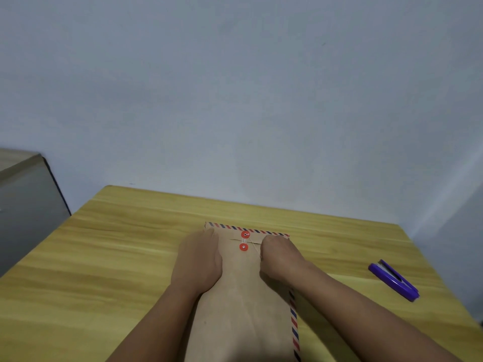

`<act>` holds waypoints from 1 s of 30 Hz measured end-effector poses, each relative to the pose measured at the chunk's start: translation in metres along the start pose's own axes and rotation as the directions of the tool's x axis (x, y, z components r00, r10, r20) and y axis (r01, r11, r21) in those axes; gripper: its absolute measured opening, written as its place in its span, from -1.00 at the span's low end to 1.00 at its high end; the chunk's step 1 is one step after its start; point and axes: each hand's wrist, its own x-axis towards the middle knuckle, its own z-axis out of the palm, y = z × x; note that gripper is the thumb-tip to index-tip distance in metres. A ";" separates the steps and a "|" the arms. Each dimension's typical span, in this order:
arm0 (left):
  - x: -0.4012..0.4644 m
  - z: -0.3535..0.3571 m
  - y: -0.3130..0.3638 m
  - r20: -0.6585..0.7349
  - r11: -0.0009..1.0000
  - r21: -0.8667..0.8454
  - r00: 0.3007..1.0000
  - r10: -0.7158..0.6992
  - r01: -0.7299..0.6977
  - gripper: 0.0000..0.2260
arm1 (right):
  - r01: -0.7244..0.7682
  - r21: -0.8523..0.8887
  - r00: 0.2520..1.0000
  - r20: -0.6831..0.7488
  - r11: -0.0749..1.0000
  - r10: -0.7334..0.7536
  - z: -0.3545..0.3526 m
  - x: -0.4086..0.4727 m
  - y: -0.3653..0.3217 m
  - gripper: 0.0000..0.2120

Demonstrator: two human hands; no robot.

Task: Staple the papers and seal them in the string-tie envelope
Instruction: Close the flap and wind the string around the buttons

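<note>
A brown string-tie envelope point(241, 296) with a red-and-blue striped border lies lengthwise on the wooden table, flap folded down at its far end. Two red discs point(245, 240) sit on the flap and body, with white string point(253, 244) wound between them and running off to the right. My left hand point(198, 259) rests flat on the envelope's left side, fingers straight. My right hand point(281, 257) is curled to the right of the discs and pinches the string's free end. The papers are not visible. A purple stapler point(393, 280) lies on the table to the right.
The yellow wooden table point(104, 257) ends at a pale wall behind and drops off at its right edge. A grey box-like object point(23, 205) stands beyond the table's left edge.
</note>
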 end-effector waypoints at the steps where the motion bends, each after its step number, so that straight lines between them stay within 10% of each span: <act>1: 0.000 0.000 0.000 0.002 1.000 0.002 1.000 -0.001 0.001 -0.46 | 0.001 -0.016 1.000 -0.011 1.000 -0.002 0.000 -0.002 -0.004 -0.77; 10: -0.001 -0.003 0.001 0.011 1.000 0.001 1.000 0.001 -0.001 -0.45 | 0.175 -0.472 0.977 -0.028 0.864 -0.213 0.025 -0.021 -0.041 -0.78; 30: -0.001 0.000 0.000 -0.004 1.000 0.014 1.000 0.016 -0.016 -0.49 | 0.401 -0.408 0.830 -0.217 0.820 -0.514 0.016 0.031 -0.039 -0.78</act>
